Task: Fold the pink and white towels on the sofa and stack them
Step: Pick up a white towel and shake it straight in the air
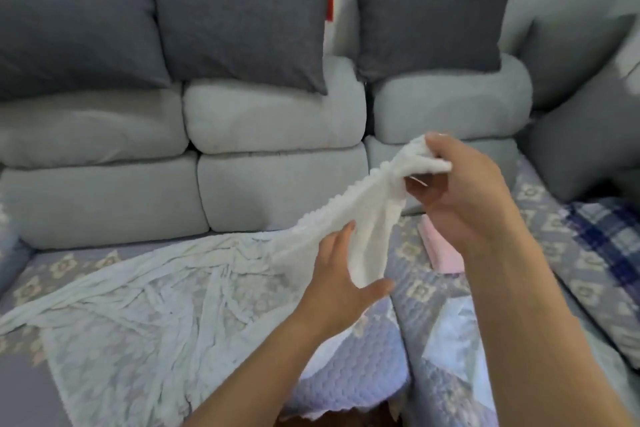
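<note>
A white towel (pixel 367 215) with a bobbled edge hangs bunched in the air above the sofa seat. My right hand (pixel 464 191) grips its top end, fingers curled round the cloth. My left hand (pixel 343 270) is lower, with its fingers behind the hanging part and its thumb in front, loosely taking hold of it. A folded pink towel (pixel 438 248) lies flat on the seat behind my right forearm, partly hidden by it.
A thin white lace cloth (pixel 145 302) lies crumpled over the quilted lilac seat cover (pixel 412 291) to the left. Grey back cushions (pixel 273 125) and dark grey pillows (pixel 239 21) line the back. A blue plaid cloth (pixel 606 239) lies at the right.
</note>
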Action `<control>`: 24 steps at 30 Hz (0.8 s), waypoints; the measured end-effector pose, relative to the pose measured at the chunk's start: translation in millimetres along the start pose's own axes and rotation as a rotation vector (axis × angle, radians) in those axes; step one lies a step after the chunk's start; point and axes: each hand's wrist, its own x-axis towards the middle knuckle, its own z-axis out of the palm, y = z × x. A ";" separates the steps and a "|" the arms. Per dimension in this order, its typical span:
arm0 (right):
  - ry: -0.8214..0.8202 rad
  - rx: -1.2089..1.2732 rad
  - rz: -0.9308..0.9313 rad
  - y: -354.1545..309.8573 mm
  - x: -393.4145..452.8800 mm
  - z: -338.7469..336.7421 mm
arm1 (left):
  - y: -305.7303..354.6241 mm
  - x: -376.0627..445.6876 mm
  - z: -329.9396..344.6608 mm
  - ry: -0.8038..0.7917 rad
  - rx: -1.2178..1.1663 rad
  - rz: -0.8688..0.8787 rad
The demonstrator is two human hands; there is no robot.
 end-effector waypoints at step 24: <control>-0.297 0.460 0.184 -95.3 51.6 4.2 | 56.3 -3.3 -117.6 0.905 0.749 -0.146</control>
